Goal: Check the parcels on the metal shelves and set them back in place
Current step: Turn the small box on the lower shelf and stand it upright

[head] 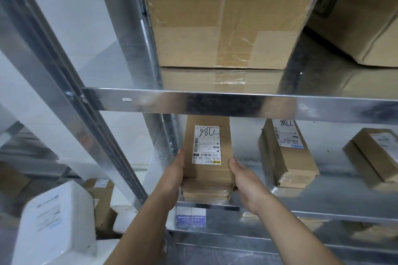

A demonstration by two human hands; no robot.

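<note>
The cardboard parcel, pressed between flat left grip and right grip, is judged light and stiff, best held by its long sides.

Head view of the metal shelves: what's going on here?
A person holds a narrow brown cardboard parcel with a white shipping label between both hands, the left hand flat against its left side and the right hand against its right. The parcel is at the left end of the shiny metal shelf, near the front edge. A second labelled brown parcel and a third labelled brown parcel lie further right, untouched. A large taped cardboard box sits one level up.
</note>
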